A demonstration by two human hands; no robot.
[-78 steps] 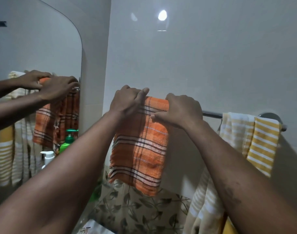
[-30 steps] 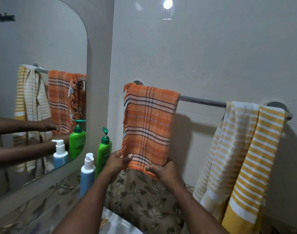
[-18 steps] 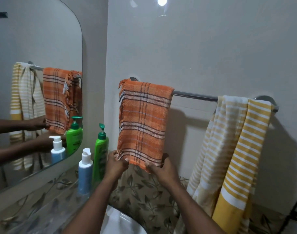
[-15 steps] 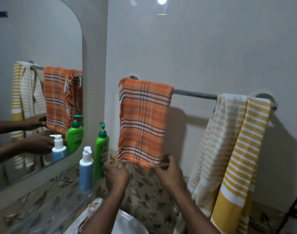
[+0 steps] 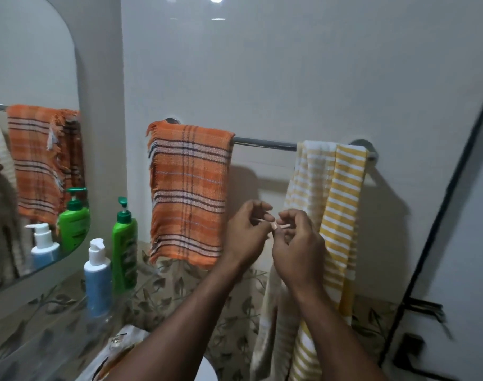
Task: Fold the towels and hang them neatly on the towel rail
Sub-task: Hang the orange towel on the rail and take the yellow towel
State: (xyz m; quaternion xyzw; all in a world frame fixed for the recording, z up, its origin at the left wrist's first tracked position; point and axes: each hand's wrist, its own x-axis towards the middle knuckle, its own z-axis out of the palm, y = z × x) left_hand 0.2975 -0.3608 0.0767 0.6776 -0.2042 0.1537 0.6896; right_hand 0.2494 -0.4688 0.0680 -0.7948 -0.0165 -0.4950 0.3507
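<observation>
One head-worn wide-angle view faces the wall (image 5: 290, 78) closely, perhaps tilted down: towel rail (image 5: 265, 143) at 12 o'clock, mirror (image 5: 28, 78) at 9.

The checked towel (image 5: 189, 193) is orange with white and dark lines. The striped towel (image 5: 344, 188) is yellow and white. The rail (image 5: 265, 143) is silver. The tall bottle (image 5: 124, 243) is green, the short bottle (image 5: 98, 281) blue with a white cap. The beige tiles (image 5: 180, 287) carry brown leaves.

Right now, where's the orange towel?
Head view, left of centre: the orange towel hangs on the towel rail, left end, right of the green bottle; yellow striped towels hang at the other end.
</observation>
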